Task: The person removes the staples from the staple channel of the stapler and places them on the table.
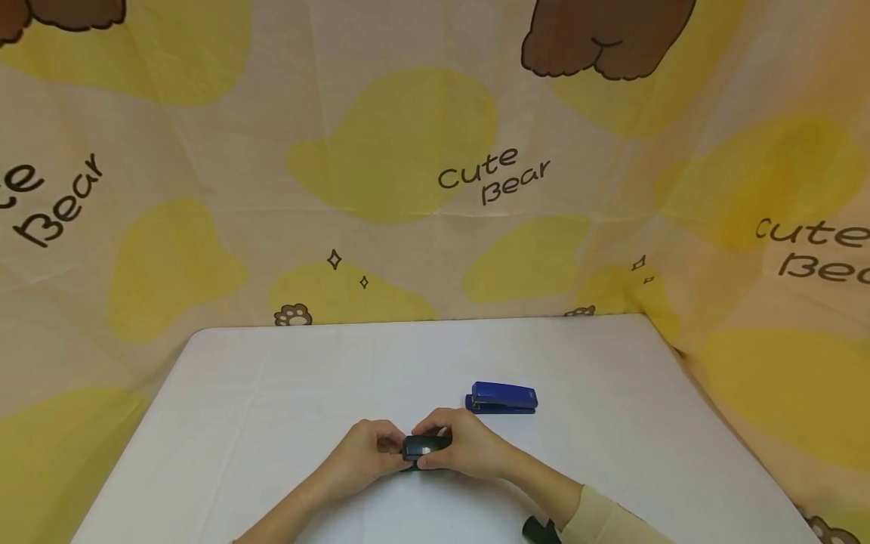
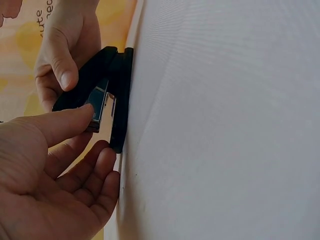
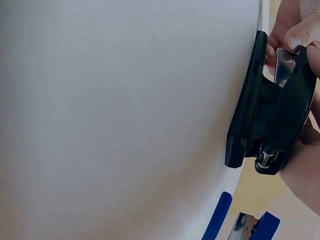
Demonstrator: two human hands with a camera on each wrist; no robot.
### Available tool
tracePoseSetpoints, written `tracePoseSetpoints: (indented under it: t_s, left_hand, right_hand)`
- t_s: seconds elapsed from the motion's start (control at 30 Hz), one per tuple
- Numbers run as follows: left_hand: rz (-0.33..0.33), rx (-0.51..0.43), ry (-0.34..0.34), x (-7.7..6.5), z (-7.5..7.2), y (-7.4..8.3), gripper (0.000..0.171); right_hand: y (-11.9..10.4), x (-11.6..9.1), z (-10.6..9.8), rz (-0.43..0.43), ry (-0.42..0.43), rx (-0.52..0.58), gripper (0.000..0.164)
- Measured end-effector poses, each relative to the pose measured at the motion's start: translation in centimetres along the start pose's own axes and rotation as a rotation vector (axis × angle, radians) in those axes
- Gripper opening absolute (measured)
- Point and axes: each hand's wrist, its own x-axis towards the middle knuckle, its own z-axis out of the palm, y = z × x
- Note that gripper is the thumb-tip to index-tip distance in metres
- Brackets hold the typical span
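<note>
A black stapler (image 1: 424,446) stands on the white table between both hands, its top arm raised off the base. In the left wrist view its silvery metal strip (image 2: 108,117) shows in the gap. My left hand (image 1: 363,459) is at the front end, thumb on the tip of the middle section and fingertips close to the base. From the other side my right hand (image 1: 472,447) grips the top arm with thumb and fingers. The hinge end with a metal spring (image 3: 266,159) shows in the right wrist view. The right palm is hidden.
A blue stapler (image 1: 503,397) lies on the table (image 1: 306,378) just beyond the right hand. Near the right sleeve (image 1: 612,517) is a small black object (image 1: 539,530), partly cut off by the frame. A patterned cloth (image 1: 381,151) hangs behind the table.
</note>
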Motion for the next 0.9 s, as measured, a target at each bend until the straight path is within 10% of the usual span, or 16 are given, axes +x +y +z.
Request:
tracePoseSetpoints:
  t_s: [0.9]
  left_hand:
    - [-0.019,-0.001,0.02,-0.07,0.14,0.04,0.012]
  right_hand:
    - [-0.16,-0.36,-0.66,-0.043,-0.003,0.032,0.027]
